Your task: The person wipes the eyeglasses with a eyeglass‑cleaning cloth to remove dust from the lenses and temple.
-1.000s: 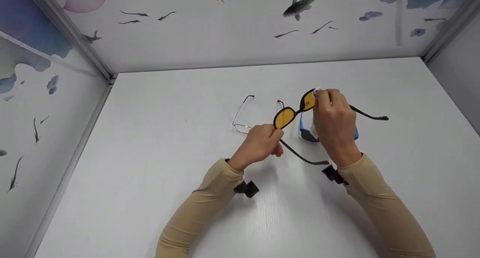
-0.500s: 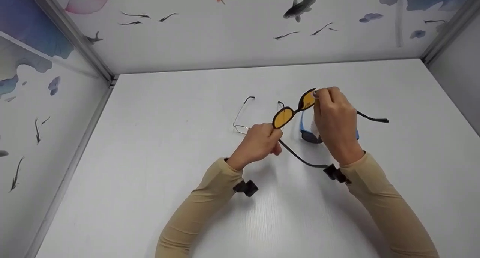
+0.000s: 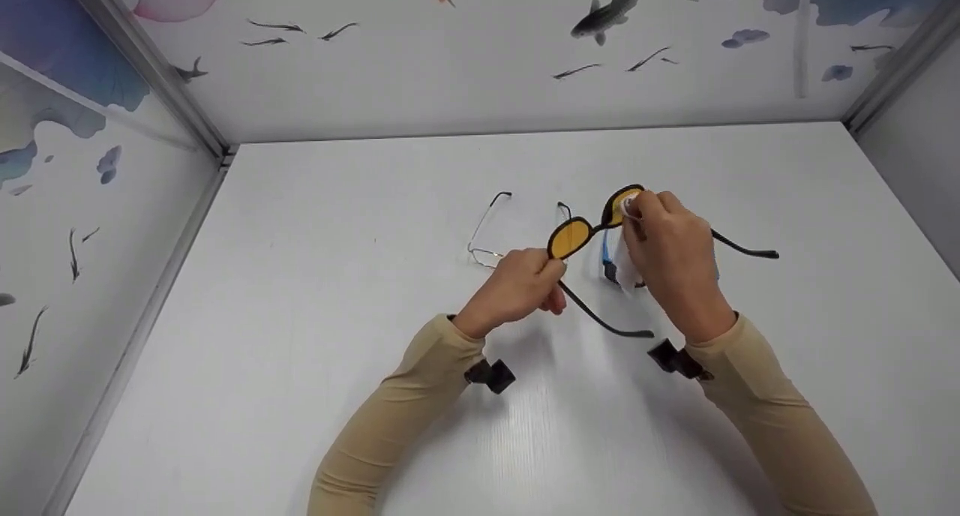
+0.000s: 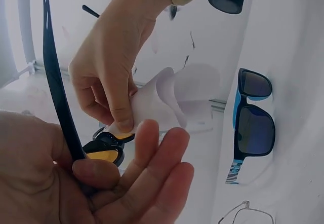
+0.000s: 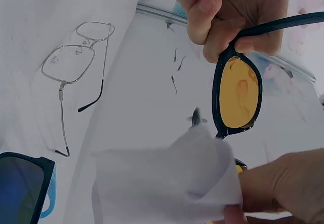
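Black-framed glasses with yellow lenses (image 3: 570, 238) are held up over the table, temples spread. My left hand (image 3: 521, 283) pinches them at the left hinge corner between thumb and fingers, as the left wrist view shows. Between its thumb and fingers my right hand (image 3: 675, 261) grips a white cloth (image 5: 162, 183), pressed over the other yellow lens. In the left wrist view the cloth (image 4: 159, 100) hangs in a loose fold beside the right hand's fingertips. Part of that lens is hidden behind the cloth and fingers.
Wire-framed clear glasses (image 3: 480, 256) lie on the white table (image 3: 337, 313) behind the left hand. Blue-and-black sunglasses (image 4: 255, 130) lie beneath the right hand, mostly covered in the head view. Printed panels (image 3: 450, 73) wall the back and left.
My right hand has shifted slightly down and toward me, with the cloth moving over the yellow lens. The glasses' right end has dipped a little. My left hand stays nearly in place.
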`<state>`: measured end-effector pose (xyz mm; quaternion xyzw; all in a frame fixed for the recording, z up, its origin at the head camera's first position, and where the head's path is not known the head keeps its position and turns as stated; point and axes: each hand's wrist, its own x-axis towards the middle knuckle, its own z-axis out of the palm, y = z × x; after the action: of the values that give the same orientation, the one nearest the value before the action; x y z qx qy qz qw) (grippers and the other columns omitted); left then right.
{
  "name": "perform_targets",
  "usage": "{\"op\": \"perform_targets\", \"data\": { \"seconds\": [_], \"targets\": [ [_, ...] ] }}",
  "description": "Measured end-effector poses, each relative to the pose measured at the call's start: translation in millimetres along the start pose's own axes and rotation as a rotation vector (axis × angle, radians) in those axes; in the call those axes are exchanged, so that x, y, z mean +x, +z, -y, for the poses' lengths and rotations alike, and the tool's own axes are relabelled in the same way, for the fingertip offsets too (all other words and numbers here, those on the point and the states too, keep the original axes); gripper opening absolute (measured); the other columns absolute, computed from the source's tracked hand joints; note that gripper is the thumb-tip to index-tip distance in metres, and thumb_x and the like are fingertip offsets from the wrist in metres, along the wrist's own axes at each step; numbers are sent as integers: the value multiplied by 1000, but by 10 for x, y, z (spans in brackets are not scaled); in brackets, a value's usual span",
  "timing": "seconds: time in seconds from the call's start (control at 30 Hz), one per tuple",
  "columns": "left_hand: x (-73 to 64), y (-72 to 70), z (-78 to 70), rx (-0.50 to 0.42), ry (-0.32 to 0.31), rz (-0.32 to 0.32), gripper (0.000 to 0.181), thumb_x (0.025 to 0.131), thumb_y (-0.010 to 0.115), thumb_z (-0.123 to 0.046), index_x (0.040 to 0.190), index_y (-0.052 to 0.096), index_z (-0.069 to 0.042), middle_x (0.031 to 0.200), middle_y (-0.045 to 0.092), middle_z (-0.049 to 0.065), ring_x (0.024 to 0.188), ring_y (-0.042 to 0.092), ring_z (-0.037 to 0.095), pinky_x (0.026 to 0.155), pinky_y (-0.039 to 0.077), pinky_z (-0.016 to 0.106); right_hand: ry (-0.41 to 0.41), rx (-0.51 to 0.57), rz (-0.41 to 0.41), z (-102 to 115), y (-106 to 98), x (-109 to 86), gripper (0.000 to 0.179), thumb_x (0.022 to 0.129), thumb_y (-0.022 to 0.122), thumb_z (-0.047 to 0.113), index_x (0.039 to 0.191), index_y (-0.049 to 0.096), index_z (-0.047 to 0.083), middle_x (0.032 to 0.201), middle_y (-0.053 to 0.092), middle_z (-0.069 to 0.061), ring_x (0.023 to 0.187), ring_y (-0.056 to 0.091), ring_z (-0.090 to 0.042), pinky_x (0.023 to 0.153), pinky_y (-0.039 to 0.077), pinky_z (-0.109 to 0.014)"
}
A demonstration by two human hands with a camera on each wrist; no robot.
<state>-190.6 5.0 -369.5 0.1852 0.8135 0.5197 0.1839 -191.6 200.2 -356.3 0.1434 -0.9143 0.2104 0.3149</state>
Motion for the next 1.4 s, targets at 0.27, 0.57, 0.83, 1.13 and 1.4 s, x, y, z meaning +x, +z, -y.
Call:
{"op": "perform_targets", "data": {
  "seconds": [0.27, 0.57, 0.83, 1.13, 1.4],
  "targets": [
    [0, 39, 7, -40, 0, -28, 24, 97, 39, -9, 86, 58, -1, 64, 66, 6, 61, 66, 16, 62, 54, 26, -152, 102, -90, -52, 47, 29, 8, 87, 66, -5, 93, 63, -5, 88, 61, -19, 74, 64, -27, 59, 54, -36],
    [3, 44, 27, -66, 49, -34, 25, 97, 38, -7, 83, 57, -1, 63, 66, 7, 60, 65, 15, 62, 54, 26, -24, 78, -65, -12, -21, 24, 6, 86, 67, -5, 89, 63, -5, 84, 65, -20, 68, 65, -28, 55, 53, -38],
    [11, 85, 44, -34, 62, -85, 27, 97, 40, -8, 80, 60, -1, 64, 67, 4, 62, 66, 14, 62, 54, 27, -96, 87, -152, 22, 55, 55, 6, 90, 62, -5, 95, 61, -9, 91, 60, -24, 73, 64, -31, 61, 55, -38],
    [44, -9, 106, -25, 95, -175, 27, 97, 40, -7, 82, 61, 2, 62, 65, 4, 60, 65, 13, 58, 51, 23, -125, 58, -60, -93, 164, -64, 12, 85, 67, -8, 96, 61, -8, 92, 62, -23, 75, 66, -32, 63, 56, -40],
    [85, -136, 188, 55, 73, -200, 26, 97, 40, -9, 80, 59, -2, 61, 64, 4, 61, 64, 14, 54, 44, 22, -286, 78, 59, -294, 251, -209, 13, 81, 72, -9, 89, 64, -3, 85, 64, -16, 66, 62, -28, 55, 53, -34]
  ]
}}
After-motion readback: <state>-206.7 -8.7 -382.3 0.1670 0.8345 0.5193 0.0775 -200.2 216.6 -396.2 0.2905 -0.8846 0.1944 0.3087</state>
